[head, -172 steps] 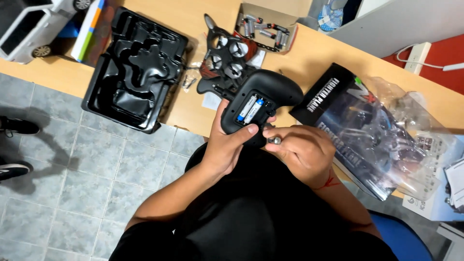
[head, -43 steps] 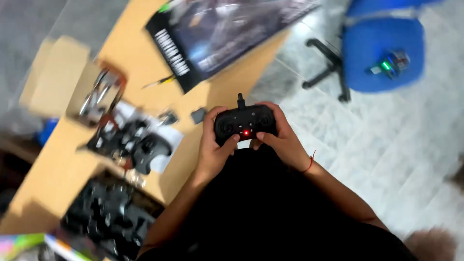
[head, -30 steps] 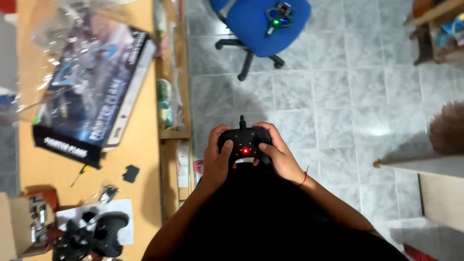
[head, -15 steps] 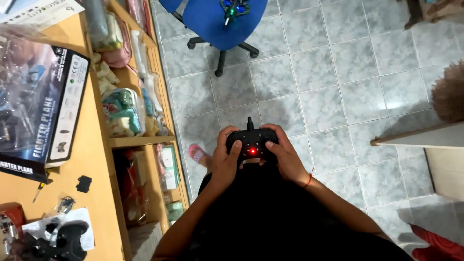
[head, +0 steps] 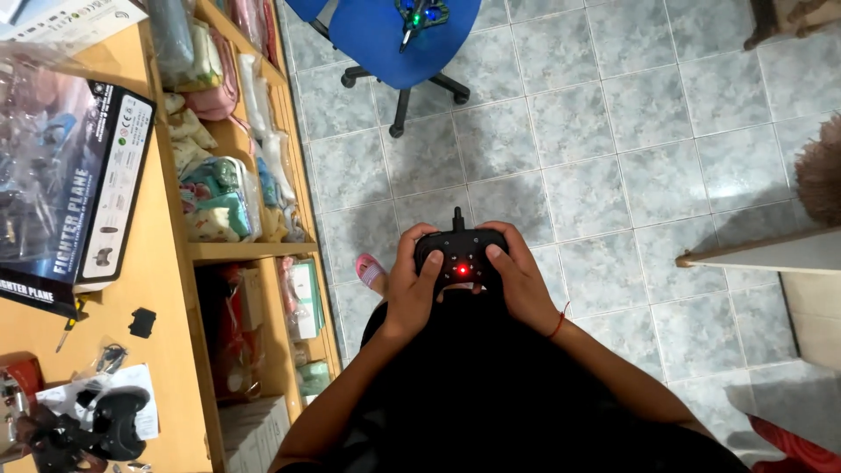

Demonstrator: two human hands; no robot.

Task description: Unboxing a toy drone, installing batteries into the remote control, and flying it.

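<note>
The controller [head: 459, 257], black with a short aerial at its far edge and a red light lit in the middle, is held over the person's lap, above the tiled floor [head: 613, 158]. Its sides and underside are hidden by the fingers wrapped round it. The left hand [head: 410, 285] has its grip closed on the controller's left end, thumb lying on the top face; the right hand [head: 519, 278] has its grip closed on the right end, thumb likewise on top. The controller sits between the two hands, touching both.

Further off, a blue chair [head: 396, 35] carries a small green toy plane [head: 419, 12], partly cut off by the top edge. To the left stands the bench [head: 166, 350] with a dark box [head: 74, 201], and shelves [head: 236, 250] of packets too cluttered to make out.
</note>
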